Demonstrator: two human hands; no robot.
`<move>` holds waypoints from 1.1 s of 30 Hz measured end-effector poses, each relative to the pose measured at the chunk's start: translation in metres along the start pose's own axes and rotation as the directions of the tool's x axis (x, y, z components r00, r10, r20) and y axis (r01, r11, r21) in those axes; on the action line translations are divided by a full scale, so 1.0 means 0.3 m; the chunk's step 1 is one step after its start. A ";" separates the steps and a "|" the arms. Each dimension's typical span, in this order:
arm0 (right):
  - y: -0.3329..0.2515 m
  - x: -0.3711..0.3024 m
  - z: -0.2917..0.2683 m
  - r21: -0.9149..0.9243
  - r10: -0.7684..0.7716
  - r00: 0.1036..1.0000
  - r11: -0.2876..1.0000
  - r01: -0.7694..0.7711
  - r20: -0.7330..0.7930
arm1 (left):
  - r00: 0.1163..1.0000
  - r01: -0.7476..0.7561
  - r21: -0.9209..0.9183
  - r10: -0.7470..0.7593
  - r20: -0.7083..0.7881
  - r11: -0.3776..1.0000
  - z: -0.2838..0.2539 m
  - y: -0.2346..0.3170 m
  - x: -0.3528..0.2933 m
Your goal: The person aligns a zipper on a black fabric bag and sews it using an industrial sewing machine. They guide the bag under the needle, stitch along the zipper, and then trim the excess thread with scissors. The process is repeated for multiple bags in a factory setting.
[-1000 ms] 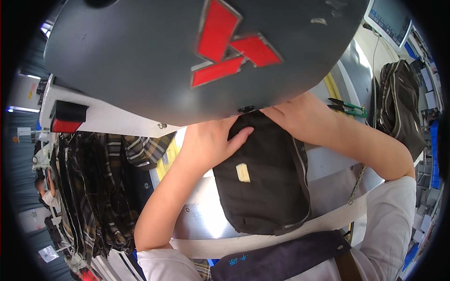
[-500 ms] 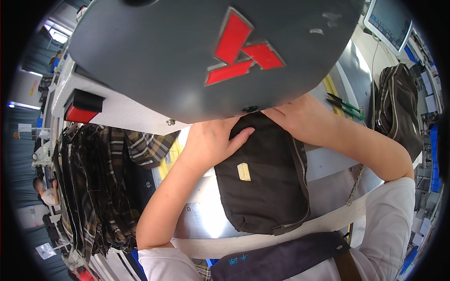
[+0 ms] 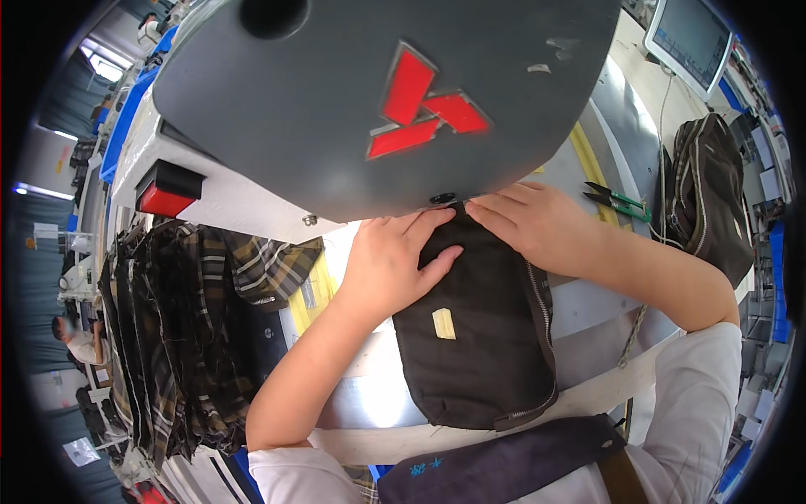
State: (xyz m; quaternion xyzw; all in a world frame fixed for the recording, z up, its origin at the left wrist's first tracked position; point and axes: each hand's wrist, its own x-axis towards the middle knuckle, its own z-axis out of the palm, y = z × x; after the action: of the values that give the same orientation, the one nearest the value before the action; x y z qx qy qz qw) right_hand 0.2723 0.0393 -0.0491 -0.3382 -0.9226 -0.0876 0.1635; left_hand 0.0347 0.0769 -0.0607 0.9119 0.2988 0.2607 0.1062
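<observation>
A dark brown fabric pouch (image 3: 483,361) lies flat under the machine head, with a metal zipper (image 3: 537,307) along its right side. A small pale-yellow piece of tape (image 3: 444,323) sits on its upper face. My left hand (image 3: 395,260) rests on the pouch's far left part, fingers stretched out and thumb apart. Opposite it, my right hand (image 3: 537,223) lies flat over the far right part, its fingers extended. Both hands' fingertips come close together just below the grey machine head (image 3: 336,126), which hides the pouch's far end.
Plaid fabric pieces (image 3: 180,336) hang in a stack on the left. Green-handled thread snips (image 3: 621,202) lie on the right of the table, near another dark zippered bag (image 3: 709,197). A screen (image 3: 688,42) stands at the far right. A person (image 3: 82,343) sits far left.
The pouch has shifted slightly toward me. My left hand has moved a little to the right, and more of its fingers show. The view has tilted slightly.
</observation>
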 end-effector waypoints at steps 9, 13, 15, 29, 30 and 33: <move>-0.003 0.007 -0.005 -0.010 0.001 1.000 1.000 -0.001 0.027 | 1.000 -0.001 0.000 0.001 0.011 1.000 -0.002 0.002 -0.002; -0.005 0.009 -0.008 -0.015 -0.007 1.000 1.000 0.007 0.022 | 1.000 -0.008 0.010 0.008 0.012 1.000 -0.010 0.004 -0.002; -0.004 0.010 -0.007 -0.018 -0.011 1.000 1.000 0.011 0.023 | 1.000 -0.016 0.009 0.016 0.008 1.000 -0.013 0.004 -0.001; -0.003 0.010 -0.005 -0.059 -0.036 0.998 0.998 0.038 0.043 | 1.000 -0.016 -0.006 0.016 0.001 1.000 -0.017 -0.003 0.003; -0.002 0.012 -0.003 -0.066 -0.035 0.999 0.997 0.037 0.040 | 1.000 -0.014 -0.005 0.014 -0.007 1.000 -0.012 -0.008 0.000; 0.012 0.017 0.006 -0.091 -0.030 0.999 0.995 0.033 0.033 | 1.000 0.025 -0.030 -0.025 -0.009 0.999 -0.008 -0.018 0.008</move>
State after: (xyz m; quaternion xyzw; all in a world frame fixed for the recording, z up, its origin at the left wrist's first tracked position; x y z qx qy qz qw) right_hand 0.2706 0.0455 -0.0487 -0.3319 -0.9254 -0.1268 0.1321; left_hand 0.0326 0.0827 -0.0595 0.9050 0.3068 0.2683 0.1217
